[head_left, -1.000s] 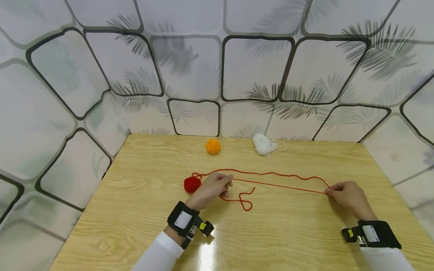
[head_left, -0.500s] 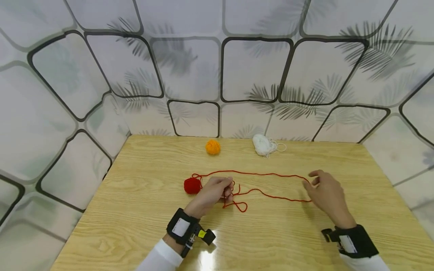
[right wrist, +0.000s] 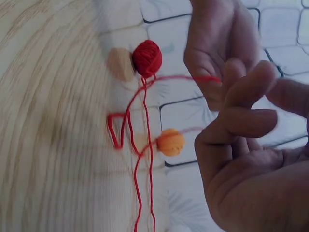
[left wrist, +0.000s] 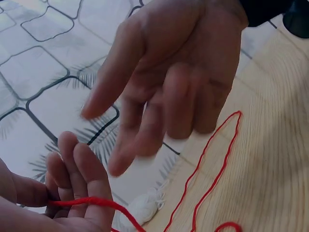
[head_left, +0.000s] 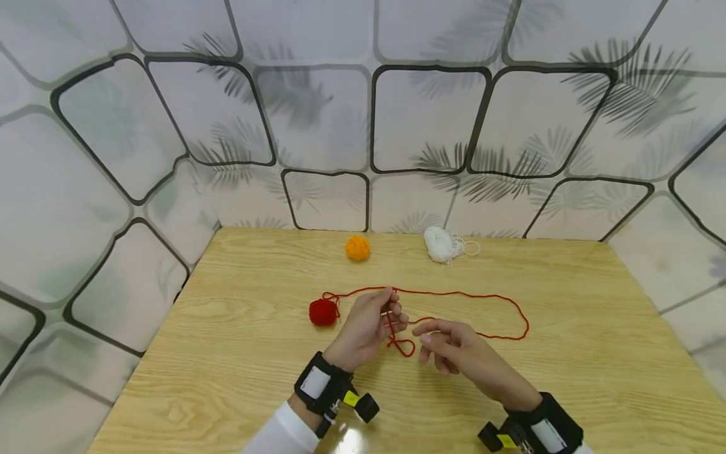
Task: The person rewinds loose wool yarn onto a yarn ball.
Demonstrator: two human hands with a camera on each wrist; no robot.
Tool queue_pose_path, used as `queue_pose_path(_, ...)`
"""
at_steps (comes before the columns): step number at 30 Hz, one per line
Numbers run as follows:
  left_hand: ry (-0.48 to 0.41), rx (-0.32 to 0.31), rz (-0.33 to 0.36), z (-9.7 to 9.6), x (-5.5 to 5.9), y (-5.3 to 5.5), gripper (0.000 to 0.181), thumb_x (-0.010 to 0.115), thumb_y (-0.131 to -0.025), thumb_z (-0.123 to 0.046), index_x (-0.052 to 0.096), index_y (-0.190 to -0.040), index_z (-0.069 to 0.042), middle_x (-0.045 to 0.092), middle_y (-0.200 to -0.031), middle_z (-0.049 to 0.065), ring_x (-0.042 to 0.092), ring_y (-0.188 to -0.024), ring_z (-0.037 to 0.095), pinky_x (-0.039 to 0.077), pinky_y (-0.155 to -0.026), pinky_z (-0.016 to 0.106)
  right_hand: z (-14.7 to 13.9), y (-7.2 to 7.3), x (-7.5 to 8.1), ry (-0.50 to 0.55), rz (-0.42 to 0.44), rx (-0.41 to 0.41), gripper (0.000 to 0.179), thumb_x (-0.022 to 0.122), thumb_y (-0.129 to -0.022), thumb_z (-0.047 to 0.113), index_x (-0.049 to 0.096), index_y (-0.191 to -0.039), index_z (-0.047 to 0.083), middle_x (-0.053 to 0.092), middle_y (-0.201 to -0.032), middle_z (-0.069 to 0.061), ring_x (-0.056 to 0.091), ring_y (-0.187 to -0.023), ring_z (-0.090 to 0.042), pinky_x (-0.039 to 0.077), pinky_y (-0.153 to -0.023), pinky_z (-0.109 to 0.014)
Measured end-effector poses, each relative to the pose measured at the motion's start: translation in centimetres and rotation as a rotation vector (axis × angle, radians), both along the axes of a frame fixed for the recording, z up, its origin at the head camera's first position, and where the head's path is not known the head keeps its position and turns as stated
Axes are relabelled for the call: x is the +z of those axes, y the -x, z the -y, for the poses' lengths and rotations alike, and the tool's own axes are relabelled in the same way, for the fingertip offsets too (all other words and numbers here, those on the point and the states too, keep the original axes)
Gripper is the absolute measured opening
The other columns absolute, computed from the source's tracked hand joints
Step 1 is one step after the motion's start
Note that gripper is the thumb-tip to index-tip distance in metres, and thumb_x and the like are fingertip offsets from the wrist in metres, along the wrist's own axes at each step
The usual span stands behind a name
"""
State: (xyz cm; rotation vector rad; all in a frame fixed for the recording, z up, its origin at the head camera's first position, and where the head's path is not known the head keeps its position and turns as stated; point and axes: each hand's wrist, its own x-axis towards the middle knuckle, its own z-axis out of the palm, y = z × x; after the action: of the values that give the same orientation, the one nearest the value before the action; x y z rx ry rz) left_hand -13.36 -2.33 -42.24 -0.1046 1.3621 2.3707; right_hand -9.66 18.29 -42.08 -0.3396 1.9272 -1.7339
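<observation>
My left hand (head_left: pixel 363 331) is raised just above the table and pinches a red yarn strand (left wrist: pixel 94 200) between thumb and fingers. The strand hangs below it into a small loop (head_left: pixel 406 348). To its left rests the red yarn ball (head_left: pixel 323 313), still joined to the strand. My right hand (head_left: pixel 467 359) hovers close by on the right, fingers loosely bent and nothing held. In the left wrist view that right hand (left wrist: pixel 178 72) is above the left fingers and apart from them. The rest of the strand lies in a long bend (head_left: pixel 527 325) behind the right hand.
An orange yarn ball (head_left: pixel 357 248) and a white yarn ball (head_left: pixel 439 244) with loose loops sit at the back of the wooden table (head_left: pixel 238 378). A patterned curtain (head_left: pixel 317 113) stands behind the table and along its sides.
My right hand has let go of the strand at the far right and come left to beside the left hand. The strand has slackened into a bend. My left hand has turned slightly.
</observation>
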Motion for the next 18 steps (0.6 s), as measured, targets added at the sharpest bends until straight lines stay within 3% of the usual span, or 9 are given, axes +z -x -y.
queue_pose_path(2, -0.02, 0.021, 0.004, -0.1, -0.1, -0.1, 0.027, 0.04, -0.112, -0.019, 0.057, -0.095, -0.006, 0.056, -0.079, 0.002, 0.064, -0.07, 0.012, 0.057, -0.074, 0.027, -0.7, -0.1, 0.0, -0.016, 0.004, 0.022, 0.045, 0.054, -0.107, 0.025, 0.051, -0.135, -0.01, 0.058, -0.081, -0.006, 0.039, -0.056, -0.01, 0.033, -0.053, -0.025)
queue_pose_path(6, -0.085, 0.017, 0.012, -1.0, 0.3, -0.7, 0.029, 0.037, -0.112, -0.018, 0.057, -0.095, -0.008, 0.056, -0.078, 0.001, 0.067, -0.074, 0.012, 0.057, -0.078, 0.028, -0.3, -0.3, -0.3, -0.034, -0.031, 0.044, 0.047, 0.059, -0.105, 0.022, 0.049, -0.14, -0.008, 0.047, -0.074, -0.001, 0.037, -0.057, -0.009, 0.032, -0.052, -0.024)
queue_pose_path(11, -0.103, 0.005, -0.019, -2.4, 0.8, -1.4, 0.027, 0.039, -0.112, -0.019, 0.057, -0.097, -0.007, 0.056, -0.08, 0.002, 0.07, -0.081, 0.014, 0.058, -0.083, 0.03, 1.4, -0.6, -0.9, -0.016, -0.048, 0.096, 0.038, 0.058, -0.105, 0.022, 0.058, -0.119, -0.014, 0.043, -0.067, 0.002, 0.036, -0.055, -0.008, 0.03, -0.051, -0.023)
queue_pose_path(13, -0.03, 0.018, -0.074, -2.4, 0.8, -1.3, 0.026, 0.043, -0.111, -0.019, 0.06, -0.098, -0.004, 0.059, -0.08, 0.003, 0.07, -0.081, 0.015, 0.058, -0.084, 0.032, 1.5, -0.7, -0.9, -0.02, -0.065, 0.088, 0.037, 0.055, -0.107, 0.022, 0.061, -0.105, -0.014, 0.04, -0.063, 0.004, 0.034, -0.053, -0.007, 0.03, -0.05, -0.024)
queue_pose_path(15, 0.107, 0.034, -0.175, -2.0, 0.7, -1.1, 0.026, 0.047, -0.11, -0.019, 0.064, -0.1, -0.001, 0.062, -0.082, 0.004, 0.069, -0.082, 0.015, 0.058, -0.085, 0.032, 1.2, -0.7, -0.6, -0.045, -0.115, 0.056, 0.036, 0.054, -0.107, 0.023, 0.065, -0.099, -0.011, 0.039, -0.061, 0.004, 0.033, -0.052, -0.007, 0.03, -0.049, -0.024)
queue_pose_path(18, 0.469, 0.057, -0.422, -1.0, 0.3, -0.8, 0.023, 0.055, -0.107, -0.018, 0.07, -0.101, -0.002, 0.067, -0.085, 0.002, 0.066, -0.081, 0.013, 0.057, -0.079, 0.029, 0.4, -0.5, 0.2, -0.079, -0.22, -0.028, 0.031, 0.053, -0.107, 0.023, 0.067, -0.094, -0.002, 0.046, -0.07, 0.0, 0.042, -0.062, -0.011, 0.037, -0.058, -0.026)
